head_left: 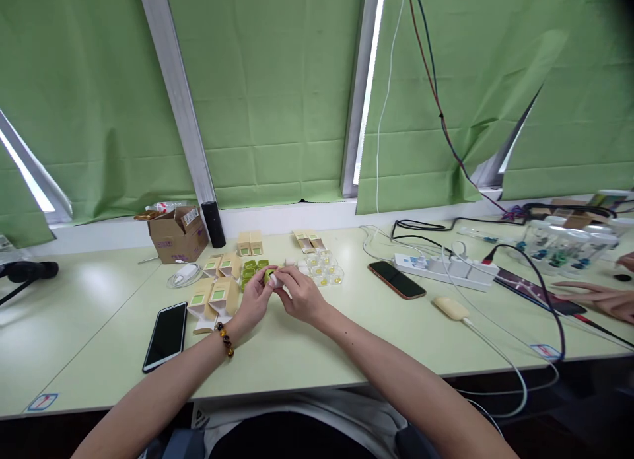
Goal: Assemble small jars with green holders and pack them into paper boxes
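Note:
My left hand (254, 298) and my right hand (300, 294) meet over the middle of the table, fingers closed around one small object. In my left fingers is a green rounded piece (269, 275); my right fingers grip a small white piece (277, 282) against it. Whether the two parts are joined, I cannot tell. Just behind my left hand sit several green cups (249, 267). To the right of my hands lie several clear containers (324, 270) with yellow spots inside. Small open cream boxes (224, 294) with green windows stand left of my left hand.
A black phone (166, 335) lies at left, another phone (396, 279) at right. Beyond are a power strip (446, 271), a cream mouse-like device (450, 308) and loose cables. A cardboard box (179, 238) stands at back left. Another person's hand (601, 299) is at far right.

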Motion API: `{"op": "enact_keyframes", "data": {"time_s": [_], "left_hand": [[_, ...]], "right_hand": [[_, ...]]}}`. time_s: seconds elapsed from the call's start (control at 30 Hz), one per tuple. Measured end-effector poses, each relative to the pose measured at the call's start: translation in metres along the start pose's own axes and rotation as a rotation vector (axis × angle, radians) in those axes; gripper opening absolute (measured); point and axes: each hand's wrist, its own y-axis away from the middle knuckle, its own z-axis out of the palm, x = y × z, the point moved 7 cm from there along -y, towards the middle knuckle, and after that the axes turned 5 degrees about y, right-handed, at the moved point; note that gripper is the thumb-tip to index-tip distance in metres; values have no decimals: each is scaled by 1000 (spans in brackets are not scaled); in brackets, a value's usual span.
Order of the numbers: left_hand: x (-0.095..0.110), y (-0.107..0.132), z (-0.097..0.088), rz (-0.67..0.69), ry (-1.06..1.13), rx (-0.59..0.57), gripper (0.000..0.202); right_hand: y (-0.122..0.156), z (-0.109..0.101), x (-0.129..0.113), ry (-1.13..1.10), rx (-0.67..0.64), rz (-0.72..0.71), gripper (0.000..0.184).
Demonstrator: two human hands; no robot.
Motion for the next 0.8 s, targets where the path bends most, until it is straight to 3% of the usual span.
{"op": "enact_keyframes", "data": {"time_s": [0.17,0.3,0.4,0.5,0.63,0.8], "left_hand": [[3,2,2,35,-2,22,48],[-8,2,3,-56,116,-29,46],[-17,2,5,-112,228,-90,56],[-20,1,4,-95,203,-94,64],[-23,-2,1,-100,153,-43,54],[-25,-3,3,-134,255,-36,48]], "right_hand": [[0,0,-2,8,21,-17,30],[2,0,1,-1,16,-3,33],[4,4,4,-9,-14,11,38],[7,8,6,-4,-39,17,48],[10,14,6,2,-73,31,57],[10,15,7,-25,-82,69,54]]}}
